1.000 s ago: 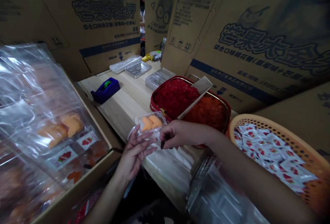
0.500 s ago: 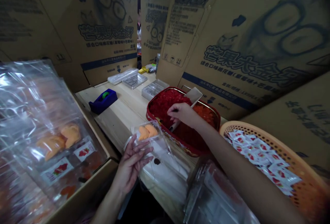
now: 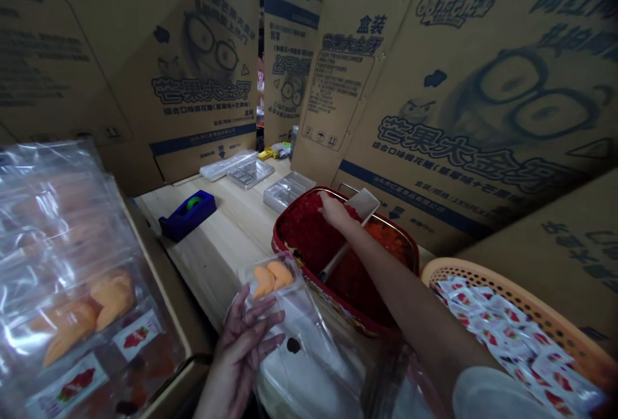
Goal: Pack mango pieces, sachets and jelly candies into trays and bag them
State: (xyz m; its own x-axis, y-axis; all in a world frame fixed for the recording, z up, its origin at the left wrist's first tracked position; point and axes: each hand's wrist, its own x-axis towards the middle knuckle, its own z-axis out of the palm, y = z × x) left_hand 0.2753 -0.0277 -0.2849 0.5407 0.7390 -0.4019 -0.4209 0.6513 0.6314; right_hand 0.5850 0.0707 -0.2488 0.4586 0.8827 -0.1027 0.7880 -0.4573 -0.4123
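My left hand (image 3: 251, 348) is palm up at the near edge of a clear plastic tray (image 3: 292, 272), its fingers spread and touching or close to the tray. Two curved orange pieces (image 3: 273, 277) lie in the tray's far end. A small dark round piece (image 3: 293, 345) shows nearer, under clear film. My right hand (image 3: 334, 213) reaches into the far left part of a red-rimmed basket (image 3: 290, 258), among dark red pieces (image 3: 302, 226). Its fingertips are hidden there. A white-bladed scoop (image 3: 362, 203) lies across the basket, its handle toward me, beside orange-red pieces (image 3: 386, 239).
At left, a carton (image 3: 193, 367) holds stacked clear packs with orange pieces. A blue tape dispenser (image 3: 188, 216) and clear plastic boxes (image 3: 290, 190) stand on the wooden table. An orange perforated basket (image 3: 506, 290) of small sachets is at right. Tall printed cartons (image 3: 203, 52) wall the back.
My right hand has moved from above the scoop's handle to the far left of the red basket, down among the red pieces. My left hand stays beside the tray. The view has tilted slightly upward.
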